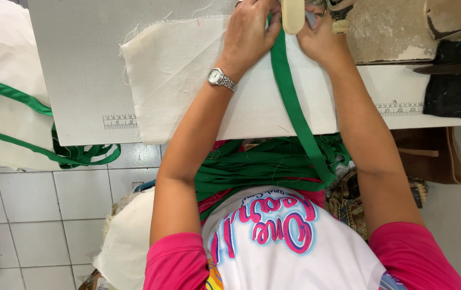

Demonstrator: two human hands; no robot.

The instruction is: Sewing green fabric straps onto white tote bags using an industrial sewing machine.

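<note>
1. Head view: the left hand (249,35) lies flat on a cream cloth (187,75), fingers pressed together and pushing down on a green strap (289,96) at the top edge of the frame.
2. The right hand (319,40) rests just beside the strap on its other side; its fingers are hidden under a cream machine part (293,16), so I cannot tell how they stand.
3. The cloth is coarse woven canvas with frayed, thready edges, lying on a pale grey surface (75,70) that bears printed ruler marks.
4. The strap is a flat, narrow band running from the hands down over the surface's edge into a loose heap of green straps (257,164) in the lap.
5. A metal wristwatch (221,79) with a link band sits on the left wrist.
6. At left, more cream cloth with green bands (10,94) hangs over white floor tiles (32,204).
</note>
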